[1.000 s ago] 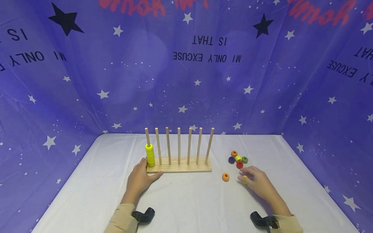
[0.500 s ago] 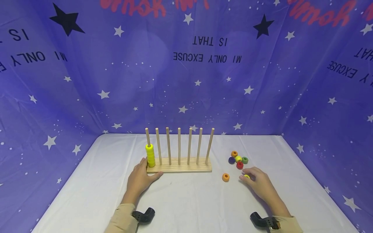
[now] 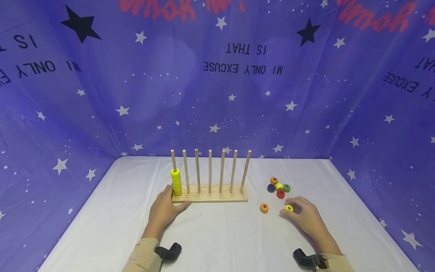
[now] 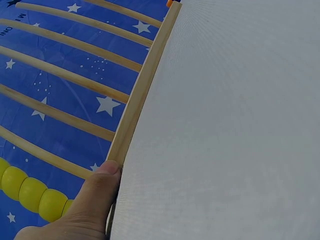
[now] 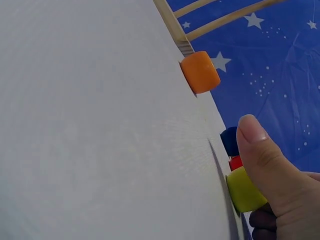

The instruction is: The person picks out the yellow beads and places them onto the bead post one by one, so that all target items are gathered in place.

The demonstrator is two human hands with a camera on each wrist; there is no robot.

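A wooden peg stand holds a row of upright pegs; stacked yellow beads fill the lower part of its leftmost peg. My left hand grips the stand's left end, with the thumb along the front edge and the other fingers partly hidden behind. To the right, my right hand holds a loose yellow bead between thumb and fingers, low at the tablecloth. In the right wrist view the thumb covers part of this yellow bead.
A lone orange bead lies left of my right hand. Beyond it sit a red bead, a dark blue bead, a yellow one, a green bead and another orange one in a cluster. Starry purple cloth walls the white table.
The yellow bead at my right hand has turned so its hole now shows, and that hand has shifted slightly right. My left hand and the stand have stayed put.
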